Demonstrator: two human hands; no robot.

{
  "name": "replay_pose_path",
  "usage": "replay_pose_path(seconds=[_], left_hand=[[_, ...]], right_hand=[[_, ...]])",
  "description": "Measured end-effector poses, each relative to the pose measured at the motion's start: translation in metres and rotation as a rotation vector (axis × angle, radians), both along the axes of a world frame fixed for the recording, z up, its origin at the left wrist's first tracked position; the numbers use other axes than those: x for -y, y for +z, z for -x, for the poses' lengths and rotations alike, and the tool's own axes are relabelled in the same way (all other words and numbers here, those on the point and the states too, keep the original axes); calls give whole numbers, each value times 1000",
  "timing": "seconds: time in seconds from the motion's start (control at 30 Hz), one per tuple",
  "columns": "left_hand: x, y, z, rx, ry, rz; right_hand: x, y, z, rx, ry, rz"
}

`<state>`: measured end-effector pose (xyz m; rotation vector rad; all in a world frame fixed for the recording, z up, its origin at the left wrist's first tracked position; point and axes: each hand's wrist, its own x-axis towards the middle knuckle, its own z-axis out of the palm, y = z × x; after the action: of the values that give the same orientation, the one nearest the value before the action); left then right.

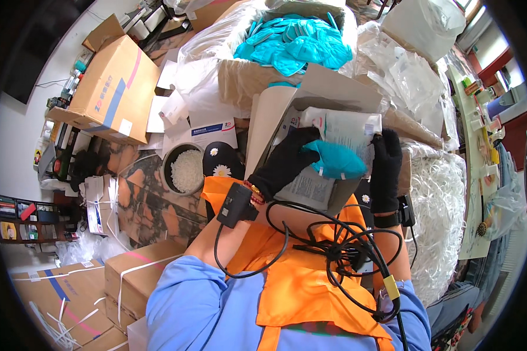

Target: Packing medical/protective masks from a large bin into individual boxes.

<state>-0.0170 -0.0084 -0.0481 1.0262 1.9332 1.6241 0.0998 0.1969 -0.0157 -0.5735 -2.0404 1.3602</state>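
Both my hands wear black gloves above an open carton [263,126]. My left hand [290,155] is closed, gripping a folded teal face mask [342,161] by its left end. White straps hang from the mask's lower edge. Beneath the mask lies a printed clear-and-white plastic bag [345,130], with other printed packets [304,190] lower in the carton. My right hand [386,169] is at the carton's right side, its fingers curled at the bag's right edge. The fingertips are partly hidden there.
Beyond the carton, a plastic-lined box holds a heap of teal masks [295,44]. A bowl of white pieces [186,169] stands at left, near a large cardboard box [114,88]. White strands [436,216] fill a bag at right. Black cables [339,248] cross my lap.
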Motion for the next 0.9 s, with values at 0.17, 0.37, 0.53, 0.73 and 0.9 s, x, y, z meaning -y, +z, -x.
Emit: replay_pose_path(seconds=[0.17,0.37,0.53,0.73,0.9], left_hand=[[3,3,0,194,-102,-25],[8,-1,-3,296,-218,88],[6,24,-6,477,-87,-103],[8,9,0,380,-27,-111],[5,23,-7,145,119,-142]], right_hand=[[5,11,1,-114,-80,119],[-5,3,-4,-199,-204,296],[-10,-10,-14,-68,-170,-82],[5,3,-11,19,11,-112],[13,2,-5,-2,85,-11]])
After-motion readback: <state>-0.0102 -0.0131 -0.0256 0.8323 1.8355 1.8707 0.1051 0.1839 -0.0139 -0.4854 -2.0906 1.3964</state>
